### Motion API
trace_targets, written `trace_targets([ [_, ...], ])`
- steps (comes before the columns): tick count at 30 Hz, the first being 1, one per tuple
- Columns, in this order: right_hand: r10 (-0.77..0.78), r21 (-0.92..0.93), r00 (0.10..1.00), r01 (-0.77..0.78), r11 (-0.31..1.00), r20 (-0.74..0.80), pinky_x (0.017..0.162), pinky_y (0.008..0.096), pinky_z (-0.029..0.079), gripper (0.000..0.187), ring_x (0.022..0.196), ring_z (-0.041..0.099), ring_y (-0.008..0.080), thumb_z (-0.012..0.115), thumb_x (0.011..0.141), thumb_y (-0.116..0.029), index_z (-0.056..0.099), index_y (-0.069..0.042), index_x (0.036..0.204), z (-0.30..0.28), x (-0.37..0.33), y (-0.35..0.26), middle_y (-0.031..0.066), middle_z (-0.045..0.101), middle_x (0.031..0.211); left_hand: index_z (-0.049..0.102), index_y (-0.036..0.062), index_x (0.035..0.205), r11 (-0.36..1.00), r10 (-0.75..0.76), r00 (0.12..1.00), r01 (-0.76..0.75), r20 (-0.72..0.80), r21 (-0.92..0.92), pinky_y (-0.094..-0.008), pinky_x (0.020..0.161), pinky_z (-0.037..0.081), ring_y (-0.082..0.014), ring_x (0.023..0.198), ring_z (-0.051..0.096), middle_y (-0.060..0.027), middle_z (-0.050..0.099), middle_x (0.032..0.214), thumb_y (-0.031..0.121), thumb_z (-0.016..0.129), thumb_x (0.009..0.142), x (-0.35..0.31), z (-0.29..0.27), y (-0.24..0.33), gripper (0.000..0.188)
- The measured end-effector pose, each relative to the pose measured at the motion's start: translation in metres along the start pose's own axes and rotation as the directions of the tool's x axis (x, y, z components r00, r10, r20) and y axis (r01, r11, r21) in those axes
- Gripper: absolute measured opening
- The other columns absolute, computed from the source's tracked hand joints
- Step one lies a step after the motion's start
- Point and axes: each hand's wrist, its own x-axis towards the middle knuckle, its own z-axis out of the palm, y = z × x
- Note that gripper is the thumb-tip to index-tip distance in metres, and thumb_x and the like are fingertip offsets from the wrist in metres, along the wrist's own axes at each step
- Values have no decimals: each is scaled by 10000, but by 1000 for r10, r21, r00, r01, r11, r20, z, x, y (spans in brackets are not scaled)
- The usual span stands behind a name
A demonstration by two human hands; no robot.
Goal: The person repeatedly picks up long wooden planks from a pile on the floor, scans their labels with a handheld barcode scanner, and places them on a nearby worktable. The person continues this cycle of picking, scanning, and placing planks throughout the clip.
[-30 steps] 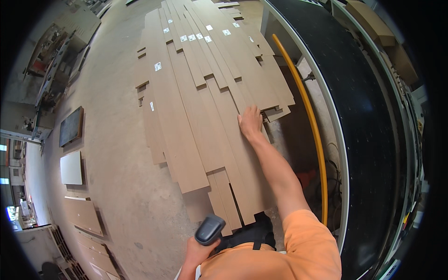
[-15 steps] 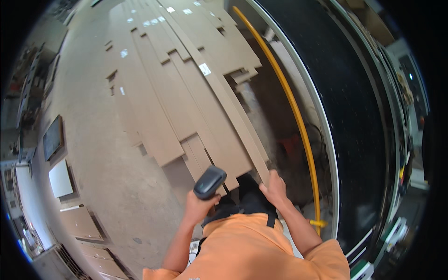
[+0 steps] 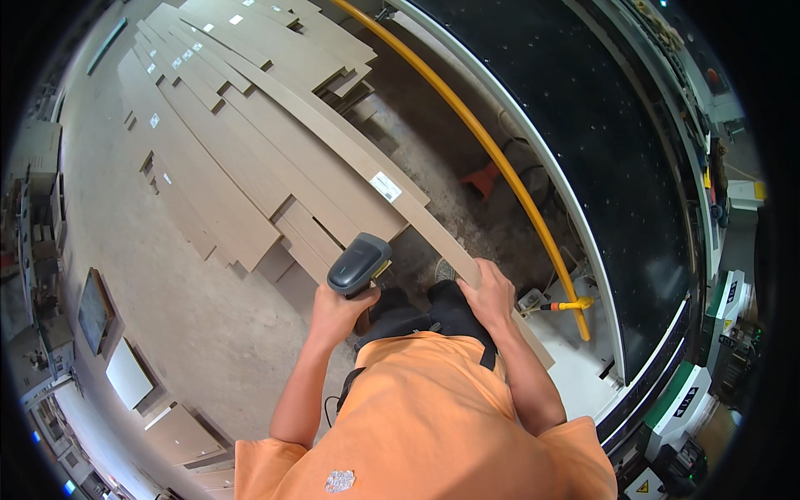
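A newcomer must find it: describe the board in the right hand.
Find the spread of brown boards, upper left. From it, a narrow board runs out toward the orange shirt. Unlike its neighbours, its near end is in the right hand.

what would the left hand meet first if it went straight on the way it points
Beyond the handheld scanner in the left hand, the stacked boards look first in line, though depth is unclear and it might pass above them.
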Motion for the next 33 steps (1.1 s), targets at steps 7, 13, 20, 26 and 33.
trace_targets([
  [7,-89,-41,995,91,995,32,740,433,542,457,874,679,370,852,707,-162,651,-52,1102,-53,-16,41,139,671,970,663,-35,1094,970,137,987,-151,-89,-188,-309,779,527,-137,815,659,-64,730,890,32,730,816,1,20,-19,293],
  [13,-421,111,901,410,905,106,621,416,531,471,726,657,362,860,701,-140,643,-32,1106,-42,7,48,144,629,864,648,1,1208,837,62,932,-244,-358,-490,-295,816,514,-120,907,639,-70,728,1081,71,734,861,-31,34,-36,365],
  [20,-792,309,565,730,610,230,614,416,524,492,715,646,370,858,711,-163,631,-38,1130,6,-16,-66,156,622,855,711,43,1074,736,75,771,-470,-632,-486,-296,833,550,-108,926,659,-11,710,975,130,810,848,-134,-29,-104,262],
  [26,-918,483,146,814,324,369,608,403,502,533,709,630,341,855,710,-94,607,-45,1180,83,-136,-198,142,602,865,658,17,1194,495,10,533,-738,-846,-459,-326,956,502,-133,1042,631,-50,698,1124,136,748,845,-278,-120,-226,380],
  [33,-645,549,-323,816,182,693,704,473,536,537,866,681,425,845,729,-212,582,-38,1164,197,-243,-324,218,674,924,679,-22,1090,509,-430,9,-823,-903,-250,-309,750,553,-142,826,682,-70,715,936,138,732,853,-463,-204,-404,292],
])
